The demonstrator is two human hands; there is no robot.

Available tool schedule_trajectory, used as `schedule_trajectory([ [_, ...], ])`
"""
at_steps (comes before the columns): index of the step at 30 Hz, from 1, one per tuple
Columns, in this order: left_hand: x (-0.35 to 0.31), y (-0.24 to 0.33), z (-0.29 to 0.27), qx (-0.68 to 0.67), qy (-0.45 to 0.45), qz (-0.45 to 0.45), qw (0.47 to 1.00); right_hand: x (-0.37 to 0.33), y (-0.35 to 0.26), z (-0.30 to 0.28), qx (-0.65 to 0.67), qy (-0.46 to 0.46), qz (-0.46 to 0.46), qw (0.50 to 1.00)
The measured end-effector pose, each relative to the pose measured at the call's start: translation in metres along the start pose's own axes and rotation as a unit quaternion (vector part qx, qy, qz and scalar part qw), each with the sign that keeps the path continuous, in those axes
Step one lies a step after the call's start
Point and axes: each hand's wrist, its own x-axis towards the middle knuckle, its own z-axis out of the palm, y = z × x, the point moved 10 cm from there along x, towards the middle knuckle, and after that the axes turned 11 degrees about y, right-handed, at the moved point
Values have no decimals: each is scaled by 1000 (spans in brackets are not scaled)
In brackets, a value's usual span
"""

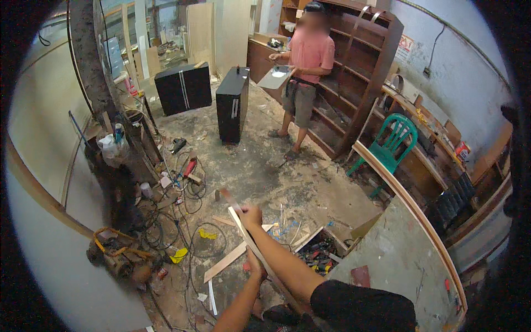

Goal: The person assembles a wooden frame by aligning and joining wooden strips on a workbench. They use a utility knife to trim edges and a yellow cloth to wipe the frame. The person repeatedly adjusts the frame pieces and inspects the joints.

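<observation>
Dusty concrete floor [260, 160] fills the middle. At lower centre, a long wooden strip [241, 227] slants; the left hand [255, 265] curls around it. The right hand [252, 216] closes on a blurry brown piece [229, 198]; a slip could scrape skin.

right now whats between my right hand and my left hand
In the head view, a stretch of the long wooden strip lies between your right hand and left hand; it runs on toward your body.
</observation>
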Motion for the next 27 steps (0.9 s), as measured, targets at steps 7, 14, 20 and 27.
schedule_trajectory([
  [7,-17,6,7,-8,-51,47,998,-2,9,1,17,21,-11,1000],
  [14,21,8,11,-54,-113,100,987,-94,65,-81,-19,-52,-24,998],
  [20,25,-7,6,-64,-176,50,981,-103,75,-86,34,11,1,999],
  [27,-9,1,26,-7,-147,-8,989,-133,100,-99,83,-49,137,986],
])
